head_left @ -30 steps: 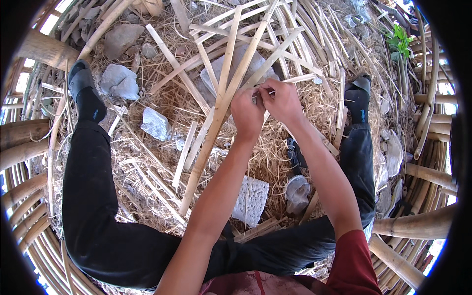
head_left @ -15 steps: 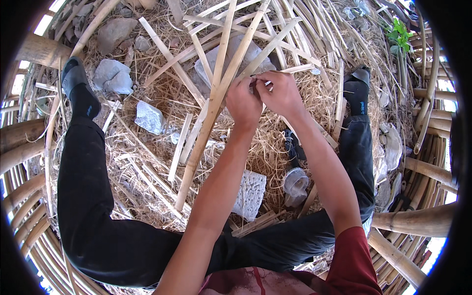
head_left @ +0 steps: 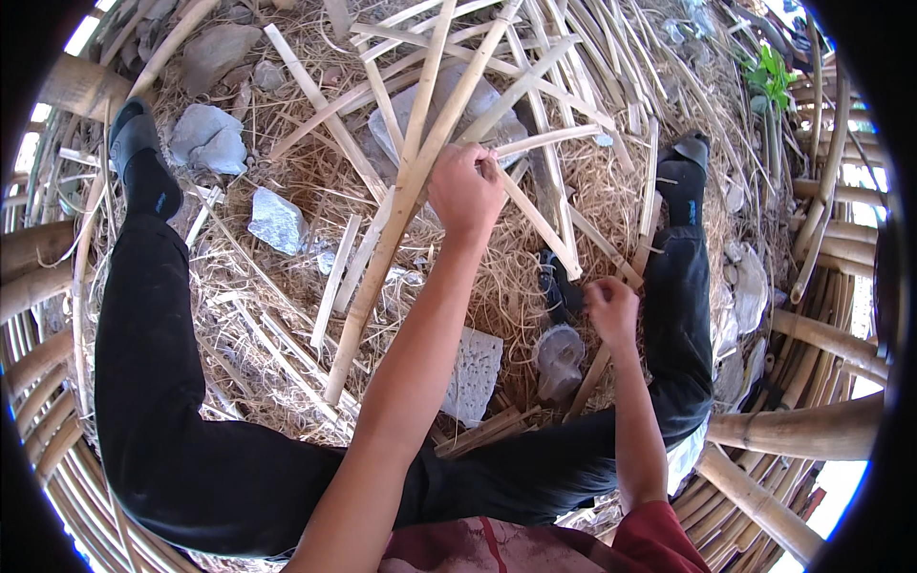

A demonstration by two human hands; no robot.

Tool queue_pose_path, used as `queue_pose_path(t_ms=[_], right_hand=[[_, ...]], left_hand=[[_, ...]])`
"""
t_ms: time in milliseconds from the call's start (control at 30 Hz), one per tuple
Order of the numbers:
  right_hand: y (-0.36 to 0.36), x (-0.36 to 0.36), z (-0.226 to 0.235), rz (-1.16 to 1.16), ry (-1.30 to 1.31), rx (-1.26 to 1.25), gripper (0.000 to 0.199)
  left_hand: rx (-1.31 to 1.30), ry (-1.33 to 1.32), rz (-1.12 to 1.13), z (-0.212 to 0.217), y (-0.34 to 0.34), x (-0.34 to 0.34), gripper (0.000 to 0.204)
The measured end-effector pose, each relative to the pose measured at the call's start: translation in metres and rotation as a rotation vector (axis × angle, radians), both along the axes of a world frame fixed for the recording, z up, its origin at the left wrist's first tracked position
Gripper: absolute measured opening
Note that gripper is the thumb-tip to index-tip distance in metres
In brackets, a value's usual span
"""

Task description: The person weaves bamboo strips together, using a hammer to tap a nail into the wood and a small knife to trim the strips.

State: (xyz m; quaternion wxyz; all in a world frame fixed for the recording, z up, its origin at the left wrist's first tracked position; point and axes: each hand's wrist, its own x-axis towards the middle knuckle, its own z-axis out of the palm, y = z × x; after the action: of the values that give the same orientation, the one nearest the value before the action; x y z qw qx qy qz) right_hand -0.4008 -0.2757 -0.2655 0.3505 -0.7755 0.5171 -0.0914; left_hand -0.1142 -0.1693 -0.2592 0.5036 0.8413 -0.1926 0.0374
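Observation:
My left hand (head_left: 465, 191) is closed at the place where several bamboo strips (head_left: 420, 177) cross, with its fingers wrapped round them. The exact grip is partly hidden by the hand itself. Lower and to the right, my right hand (head_left: 611, 310) is held in a pinch, apart from the crossing; anything between its fingertips is too small to make out. Just left of it lie a black-handled tool (head_left: 551, 286), partly covered, and a crumpled clear plastic cup (head_left: 559, 361). A pale bamboo strip (head_left: 542, 227) slants down from the left hand and ends near the right fingertips.
Straw and bamboo shavings (head_left: 277, 306) cover the ground between my outstretched legs. A pitted pale block (head_left: 474, 374) lies below the left forearm. Rocks (head_left: 210, 139) sit at the left, more strips fan out at the top, and bamboo poles (head_left: 802, 420) border both sides.
My right hand has left the strip crossing and moved down and to the right, near the black-handled tool. The left hand has stayed at the crossing. The view has shifted slightly.

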Motion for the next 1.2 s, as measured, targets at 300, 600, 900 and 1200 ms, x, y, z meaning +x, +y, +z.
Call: queue_pose_path(t_ms=[300, 600, 900, 1200], right_hand=[[0.042, 0.032, 0.016, 0.384, 0.485, -0.119, 0.043], [0.030, 0.037, 0.017, 0.441, 0.336, -0.128, 0.039], [0.012, -0.026, 0.032, 0.323, 0.217, -0.205, 0.040], [0.000, -0.025, 0.056, -0.029, 0.152, -0.102, 0.035]], left_hand=[[-0.009, -0.043, 0.020, 0.002, -0.004, -0.001, 0.014], [-0.018, -0.049, 0.019, -0.001, -0.002, 0.001, 0.012], [0.000, -0.010, 0.066, 0.001, -0.001, -0.001, 0.012], [-0.012, 0.008, 0.062, 0.002, -0.003, -0.003, 0.012]])
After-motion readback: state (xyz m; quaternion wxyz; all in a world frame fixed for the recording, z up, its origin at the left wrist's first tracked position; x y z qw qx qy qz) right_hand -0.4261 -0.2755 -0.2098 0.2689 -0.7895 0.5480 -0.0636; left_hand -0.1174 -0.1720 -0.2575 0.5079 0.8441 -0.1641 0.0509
